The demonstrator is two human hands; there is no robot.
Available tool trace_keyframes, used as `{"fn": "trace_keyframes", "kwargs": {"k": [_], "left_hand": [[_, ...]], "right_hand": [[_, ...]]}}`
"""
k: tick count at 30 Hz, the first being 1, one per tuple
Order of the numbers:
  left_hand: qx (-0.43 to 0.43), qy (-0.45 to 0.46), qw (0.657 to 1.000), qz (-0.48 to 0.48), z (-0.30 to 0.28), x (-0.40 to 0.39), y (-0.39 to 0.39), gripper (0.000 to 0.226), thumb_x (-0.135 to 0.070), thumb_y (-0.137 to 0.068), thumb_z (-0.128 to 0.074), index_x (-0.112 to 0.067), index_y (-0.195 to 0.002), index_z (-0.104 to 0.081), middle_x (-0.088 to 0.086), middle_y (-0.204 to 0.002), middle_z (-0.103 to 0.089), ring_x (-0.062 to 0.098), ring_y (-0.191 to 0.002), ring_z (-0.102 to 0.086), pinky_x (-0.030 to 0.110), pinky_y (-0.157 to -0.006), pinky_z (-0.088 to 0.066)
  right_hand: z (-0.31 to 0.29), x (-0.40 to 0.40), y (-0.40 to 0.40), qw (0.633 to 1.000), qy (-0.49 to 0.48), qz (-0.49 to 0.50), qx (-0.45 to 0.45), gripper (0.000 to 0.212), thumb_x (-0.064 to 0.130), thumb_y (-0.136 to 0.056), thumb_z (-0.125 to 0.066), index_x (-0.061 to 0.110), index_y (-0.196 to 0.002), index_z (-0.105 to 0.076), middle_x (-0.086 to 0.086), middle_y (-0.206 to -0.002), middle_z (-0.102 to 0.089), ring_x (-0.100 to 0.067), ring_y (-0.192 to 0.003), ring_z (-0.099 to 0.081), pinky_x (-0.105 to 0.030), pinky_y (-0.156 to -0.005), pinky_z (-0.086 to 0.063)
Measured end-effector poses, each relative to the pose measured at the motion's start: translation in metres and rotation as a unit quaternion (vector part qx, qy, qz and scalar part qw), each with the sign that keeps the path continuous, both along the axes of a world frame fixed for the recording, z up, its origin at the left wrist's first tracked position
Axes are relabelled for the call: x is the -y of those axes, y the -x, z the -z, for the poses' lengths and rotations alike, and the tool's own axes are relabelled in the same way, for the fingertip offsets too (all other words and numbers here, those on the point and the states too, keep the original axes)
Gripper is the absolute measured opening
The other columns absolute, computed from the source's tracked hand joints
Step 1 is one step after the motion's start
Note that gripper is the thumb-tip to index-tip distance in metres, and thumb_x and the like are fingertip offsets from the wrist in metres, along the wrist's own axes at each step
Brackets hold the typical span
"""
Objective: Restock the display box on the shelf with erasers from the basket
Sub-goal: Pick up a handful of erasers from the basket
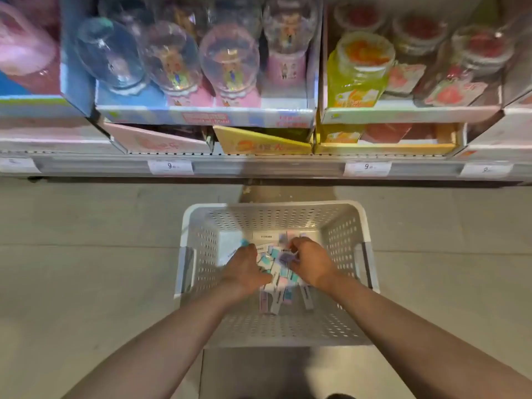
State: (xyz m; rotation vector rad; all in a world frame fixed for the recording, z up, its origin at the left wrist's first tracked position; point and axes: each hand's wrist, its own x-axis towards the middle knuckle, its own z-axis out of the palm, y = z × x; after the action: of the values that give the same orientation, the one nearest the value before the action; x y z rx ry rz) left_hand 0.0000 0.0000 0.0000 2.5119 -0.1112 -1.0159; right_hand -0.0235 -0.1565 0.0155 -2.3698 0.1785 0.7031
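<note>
Erasers [277, 269], small pastel blocks in blue, pink, lilac and white sleeves, lie in a loose heap on the bottom of a white perforated basket [349, 226] that stands on the grey floor [86, 254] just before the shelf [259, 168]. Both of the person's bare forearms reach down into the basket. The left hand [243, 267] lies on the left side of the heap, fingers curled down among the erasers and thumb pointing toward the middle; a blue piece shows at its fingertips, though motion blur leaves it unclear whether anything is gripped. The right hand [309, 262] is curled over the right side of the heap and pinches a lilac eraser [286, 258] between thumb and fingers. Above, along the shelf edge, run white price tags [170, 167]. On the shelf stand tilted cardboard display boxes: a pink box [155, 141], a yellow box [259, 142] and a second yellow box [388, 146]. Stacked upon these are trays of clear domed toys [227, 61] and of yellow and red jars [359, 70].
</note>
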Motion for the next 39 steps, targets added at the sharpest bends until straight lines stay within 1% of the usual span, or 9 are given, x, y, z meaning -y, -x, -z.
{"fn": "trace_keyframes", "kwargs": {"k": [2, 5, 11, 18, 23, 28, 31, 33, 39], "left_hand": [[0.011, -0.009, 1.000, 0.001, 0.015, 0.005, -0.001, 0.050, -0.031, -0.069, -0.072, -0.011, -0.108, -0.049, 0.009, -0.110, -0.059, 0.022, -0.096, -0.058, 0.031, -0.074, -0.049], [0.024, -0.026, 0.999, 0.019, 0.030, 0.010, -0.001, 0.058, -0.036, -0.066, -0.077, -0.010, -0.110, -0.048, 0.008, -0.109, -0.058, 0.021, -0.095, -0.056, 0.031, -0.075, -0.047], [0.056, -0.046, 0.996, 0.050, 0.039, 0.017, 0.004, 0.060, -0.037, -0.067, -0.080, -0.008, -0.109, -0.048, 0.008, -0.105, -0.060, 0.024, -0.099, -0.058, 0.030, -0.073, -0.044], [0.061, -0.033, 0.996, 0.055, 0.042, 0.024, 0.015, 0.016, -0.003, -0.085, -0.052, -0.004, -0.100, -0.058, 0.013, -0.103, -0.064, 0.026, -0.096, -0.061, 0.031, -0.073, -0.047], [-0.021, 0.015, 1.000, 0.010, 0.040, 0.016, 0.007, 0.034, -0.001, -0.093, -0.038, -0.005, -0.126, -0.044, 0.015, -0.126, -0.052, 0.027, -0.110, -0.055, 0.032, -0.088, -0.046], [-0.040, -0.010, 0.999, -0.008, 0.031, 0.011, 0.008, 0.033, -0.001, -0.093, -0.034, -0.001, -0.127, -0.035, 0.017, -0.121, -0.055, 0.029, -0.107, -0.058, 0.030, -0.077, -0.046], [-0.056, 0.006, 0.998, -0.011, 0.029, 0.015, 0.016, 0.012, -0.011, -0.090, -0.040, -0.007, -0.084, -0.050, 0.012, -0.094, -0.062, 0.024, -0.085, -0.060, 0.036, -0.070, -0.050], [-0.060, 0.009, 0.998, -0.003, 0.029, 0.019, 0.023, 0.021, -0.022, -0.083, -0.054, -0.013, -0.065, -0.046, 0.004, -0.070, -0.056, 0.017, -0.067, -0.056, 0.030, -0.055, -0.045], [-0.033, -0.021, 0.997, 0.072, 0.027, 0.034, 0.031, 0.057, -0.035, -0.059, -0.084, -0.008, -0.103, -0.061, 0.005, -0.101, -0.066, 0.020, -0.091, -0.062, 0.025, -0.066, -0.046]], "right_hand": [[0.021, -0.004, -0.006, 0.999, 0.032, -0.030, 0.010, 0.034, 0.011, -0.085, -0.054, 0.009, -0.119, -0.051, -0.010, -0.128, -0.048, -0.026, -0.111, -0.051, -0.031, -0.097, -0.042], [0.044, -0.009, -0.013, 0.991, 0.084, -0.099, 0.021, 0.041, 0.009, -0.083, -0.053, 0.011, -0.124, -0.048, -0.012, -0.134, -0.044, -0.029, -0.122, -0.042, -0.036, -0.098, -0.043], [0.051, -0.012, -0.021, 0.978, 0.160, -0.129, 0.037, 0.042, 0.011, -0.080, -0.059, 0.006, -0.120, -0.047, -0.014, -0.124, -0.054, -0.030, -0.116, -0.048, -0.035, -0.091, -0.042], [0.053, -0.013, -0.016, 0.987, 0.121, -0.105, -0.017, 0.041, 0.005, -0.084, -0.054, 0.003, -0.125, -0.046, -0.018, -0.123, -0.053, -0.032, -0.110, -0.054, -0.035, -0.092, -0.046], [0.035, -0.008, -0.011, 0.992, 0.095, -0.057, -0.055, 0.045, 0.003, -0.090, -0.044, -0.002, -0.132, -0.028, -0.023, -0.126, -0.050, -0.034, -0.112, -0.053, -0.035, -0.088, -0.044], [0.012, 0.004, -0.010, 0.989, 0.118, 0.053, -0.076, 0.034, 0.002, -0.091, -0.039, 0.002, -0.125, -0.030, -0.020, -0.115, -0.058, -0.035, -0.105, -0.058, -0.035, -0.078, -0.046], [0.006, 0.008, -0.007, 0.982, 0.162, 0.026, -0.092, 0.035, 0.008, -0.094, -0.036, 0.001, -0.128, -0.031, -0.018, -0.126, -0.051, -0.036, -0.113, -0.054, -0.038, -0.087, -0.046], [0.003, 0.008, -0.005, 0.976, 0.189, 0.001, -0.106, 0.040, 0.007, -0.095, -0.035, 0.000, -0.134, -0.027, -0.016, -0.131, -0.047, -0.034, -0.118, -0.051, -0.039, -0.093, -0.045], [0.002, 0.005, 0.003, 0.965, 0.246, -0.016, -0.085, 0.040, 0.001, -0.089, -0.046, -0.002, -0.128, -0.036, -0.018, -0.126, -0.053, -0.032, -0.114, -0.055, -0.037, -0.090, -0.048]]}}
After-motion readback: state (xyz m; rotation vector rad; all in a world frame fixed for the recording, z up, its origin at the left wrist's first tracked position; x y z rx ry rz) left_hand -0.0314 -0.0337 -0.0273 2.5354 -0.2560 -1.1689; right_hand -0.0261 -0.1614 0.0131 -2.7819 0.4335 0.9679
